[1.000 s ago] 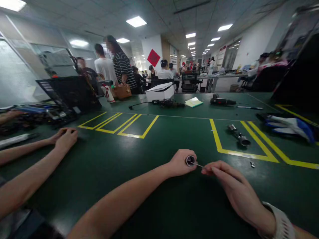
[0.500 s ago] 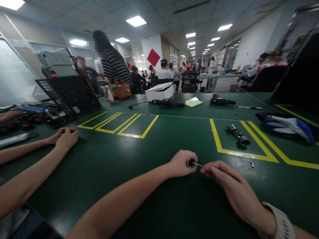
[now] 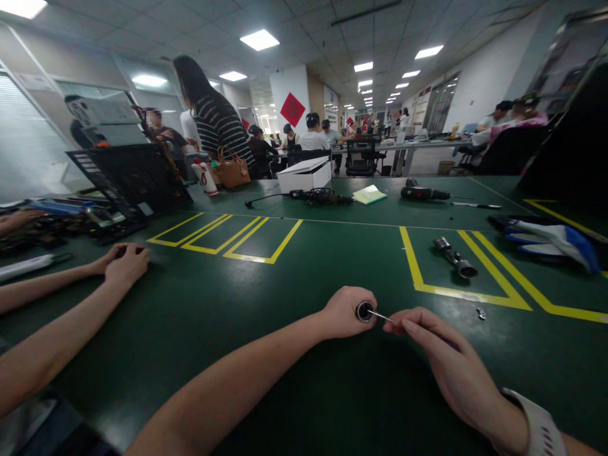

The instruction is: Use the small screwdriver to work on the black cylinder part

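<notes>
My left hand (image 3: 346, 313) is wrapped around a dark metal tube (image 3: 365, 311), whose round open end faces me. Most of the tube is hidden inside my fist. Between thumb and fingertips, my right hand (image 3: 439, 345) pinches a thin metal rod (image 3: 380, 315). The rod's far end reaches into the tube's opening; its other end disappears in my fingers. To the right, a similar metal part with a wide round end (image 3: 456, 258) lies inside a yellow-taped outline. A tiny metal piece (image 3: 481, 313) lies just below that outline.
A co-worker's hands (image 3: 126, 263) rest at the left of the green table (image 3: 228, 316). Toward the back are a white box (image 3: 304, 176), a corded tool (image 3: 323, 197), a notepad (image 3: 369, 194) and a power drill (image 3: 424, 192). Blue-and-white gloves (image 3: 555, 240) lie at right.
My hands stay almost in place, with the rod still in the tube's opening and its angle slightly shifted. In the background, a person in a striped top has moved left.
</notes>
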`<state>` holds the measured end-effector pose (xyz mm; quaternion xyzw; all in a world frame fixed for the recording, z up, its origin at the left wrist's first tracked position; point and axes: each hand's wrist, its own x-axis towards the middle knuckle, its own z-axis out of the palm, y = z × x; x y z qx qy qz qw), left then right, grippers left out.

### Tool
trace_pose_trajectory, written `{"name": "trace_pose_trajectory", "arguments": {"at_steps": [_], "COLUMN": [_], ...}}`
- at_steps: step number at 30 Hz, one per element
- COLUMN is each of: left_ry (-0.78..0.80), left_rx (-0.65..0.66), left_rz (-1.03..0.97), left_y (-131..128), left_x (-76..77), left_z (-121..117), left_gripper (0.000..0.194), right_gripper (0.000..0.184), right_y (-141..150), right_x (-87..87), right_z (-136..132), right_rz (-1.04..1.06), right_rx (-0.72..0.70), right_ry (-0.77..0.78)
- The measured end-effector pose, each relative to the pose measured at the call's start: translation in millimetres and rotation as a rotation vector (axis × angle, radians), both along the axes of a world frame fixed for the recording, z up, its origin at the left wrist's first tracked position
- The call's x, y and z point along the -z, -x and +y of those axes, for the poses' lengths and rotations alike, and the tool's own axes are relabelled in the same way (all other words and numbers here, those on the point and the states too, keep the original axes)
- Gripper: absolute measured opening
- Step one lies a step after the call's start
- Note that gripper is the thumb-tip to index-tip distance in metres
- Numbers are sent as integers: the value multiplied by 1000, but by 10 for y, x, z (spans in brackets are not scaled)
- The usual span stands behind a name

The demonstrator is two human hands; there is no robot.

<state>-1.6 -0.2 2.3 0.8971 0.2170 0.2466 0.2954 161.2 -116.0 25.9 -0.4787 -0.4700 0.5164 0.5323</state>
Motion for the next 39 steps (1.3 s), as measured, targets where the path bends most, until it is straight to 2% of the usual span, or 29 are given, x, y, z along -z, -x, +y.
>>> {"name": "trace_pose_trajectory", "arguments": {"at_steps": [3,11,14,18,24,33,39], "left_ry": [10,63,58,21,-10,63,56], "left_rx": [22,71,43,0,-47,14,-32], "left_rz": [24,-10,19,53,21,-34,-29], "left_y": [-4,8,6,1,7,-6,-10], "left_x": [-5,5,3,4,10,28,9], "left_z": [2,20,18,7,-4,26,4], "left_gripper": [8,9,8,8,9,9,10], "right_gripper": [22,20,20,23,25,20,22], "right_y": [7,3,3,-3,2,31,35], "right_x": [-11,-52,-38,-10,32,-2,14], "right_z": [11,67,41,-16,-34,21,-2], "right_rz": [28,269,233,62,-96,144,96], "right_rx": [-4,-20,1,31,-16,-36,3], "right_ry": [47,210,177,87,24,118,92]}}
